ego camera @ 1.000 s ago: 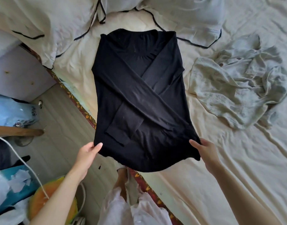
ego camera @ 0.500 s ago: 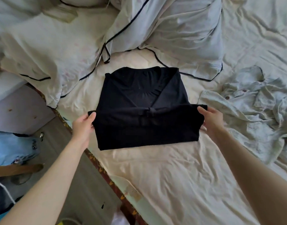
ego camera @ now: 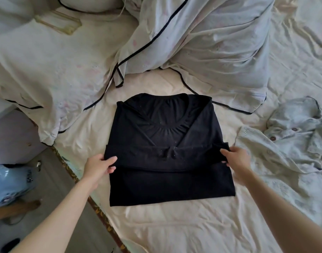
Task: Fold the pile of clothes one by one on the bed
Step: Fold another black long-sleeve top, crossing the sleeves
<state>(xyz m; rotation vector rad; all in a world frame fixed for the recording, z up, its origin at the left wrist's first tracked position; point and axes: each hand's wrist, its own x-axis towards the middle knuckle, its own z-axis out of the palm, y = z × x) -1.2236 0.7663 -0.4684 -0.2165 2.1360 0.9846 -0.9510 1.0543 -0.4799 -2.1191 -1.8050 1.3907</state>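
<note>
A black long-sleeved top (ego camera: 167, 125) lies on the cream bed sheet (ego camera: 174, 225), sleeves crossed over the chest and its lower part folded up over the middle. My left hand (ego camera: 99, 165) pinches the left end of the folded-up hem. My right hand (ego camera: 236, 158) pinches the right end. The neckline points away from me. A crumpled pale grey-green buttoned shirt (ego camera: 287, 143) lies on the sheet to the right, untouched.
A rumpled white duvet with dark piping (ego camera: 202, 52) and a pillow (ego camera: 38, 70) fill the far side of the bed. The bed's patterned edge (ego camera: 94, 209) runs diagonally at the left, with wooden floor and a pale blue bundle (ego camera: 8, 183) beyond it.
Both hands lifted the black top's bottom hem from near the bed edge and carried it up over the body, folding the top across its middle. The view shifted closer over the bed.
</note>
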